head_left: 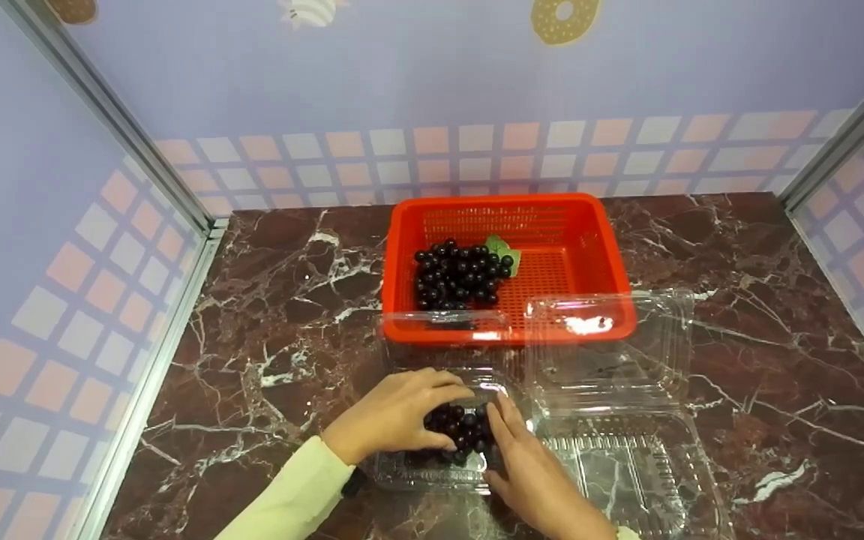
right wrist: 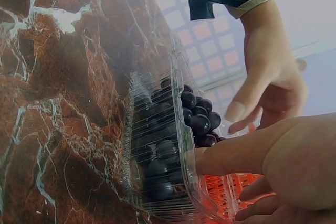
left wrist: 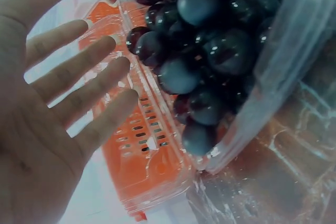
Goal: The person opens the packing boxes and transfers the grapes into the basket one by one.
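Observation:
A bunch of dark grapes (head_left: 466,433) lies in the clear plastic clamshell box (head_left: 428,481) with its lid (head_left: 447,334) raised. From the left, my left hand (head_left: 400,411) curves loosely over the grapes; its fingers are spread and relaxed in the left wrist view, beside the grapes (left wrist: 210,51). On the other side my right hand (head_left: 533,465) lies along the bunch with fingers extended. The right wrist view has its thumb (right wrist: 231,153) right at the box rim (right wrist: 184,140), next to the grapes (right wrist: 199,121).
Behind the box stands a red plastic basket (head_left: 612,300) holding more dark grapes (head_left: 458,277) and a green leaf (head_left: 503,251). A second clear clamshell box (head_left: 627,472) stands lid-up on the right. Patterned walls (head_left: 447,90) border the marbled tabletop (head_left: 267,322).

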Available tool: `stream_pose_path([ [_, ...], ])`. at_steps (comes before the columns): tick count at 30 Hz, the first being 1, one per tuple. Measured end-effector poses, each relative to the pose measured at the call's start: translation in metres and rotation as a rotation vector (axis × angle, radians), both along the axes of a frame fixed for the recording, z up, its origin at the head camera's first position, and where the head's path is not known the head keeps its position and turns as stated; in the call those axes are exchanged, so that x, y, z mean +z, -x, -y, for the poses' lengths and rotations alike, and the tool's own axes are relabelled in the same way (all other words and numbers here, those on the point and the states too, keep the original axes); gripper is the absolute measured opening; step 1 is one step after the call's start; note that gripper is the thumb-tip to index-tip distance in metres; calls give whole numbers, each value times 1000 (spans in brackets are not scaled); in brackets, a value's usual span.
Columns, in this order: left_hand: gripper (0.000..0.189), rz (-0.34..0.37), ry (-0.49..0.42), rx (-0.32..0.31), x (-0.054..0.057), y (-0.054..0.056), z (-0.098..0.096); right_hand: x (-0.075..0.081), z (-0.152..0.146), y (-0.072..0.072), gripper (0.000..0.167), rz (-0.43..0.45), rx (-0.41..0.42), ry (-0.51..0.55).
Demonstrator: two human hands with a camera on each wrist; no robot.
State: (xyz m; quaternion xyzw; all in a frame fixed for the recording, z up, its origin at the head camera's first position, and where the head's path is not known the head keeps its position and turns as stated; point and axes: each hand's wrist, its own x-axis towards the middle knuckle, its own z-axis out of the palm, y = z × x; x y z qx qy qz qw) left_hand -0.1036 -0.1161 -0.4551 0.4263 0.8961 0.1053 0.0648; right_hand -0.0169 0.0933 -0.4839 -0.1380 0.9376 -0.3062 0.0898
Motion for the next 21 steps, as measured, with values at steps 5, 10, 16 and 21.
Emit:
stream_pose_path([
  [5, 69, 26, 42, 16, -5, -2, -1, 0, 0, 0, 83, 0, 5, -2],
  [10, 71, 25, 61, 18, -11, -4, -2, -1, 0, 0, 84, 3, 7, 1],
  [16, 77, 11, 83, 17, -16, -6, -4, 1, -1, -2, 83, -8, 9, 10],
  [21, 84, -24, 162, -14, -23, -8, -7, 1, -1, -2, 83, -25, 11, 25],
])
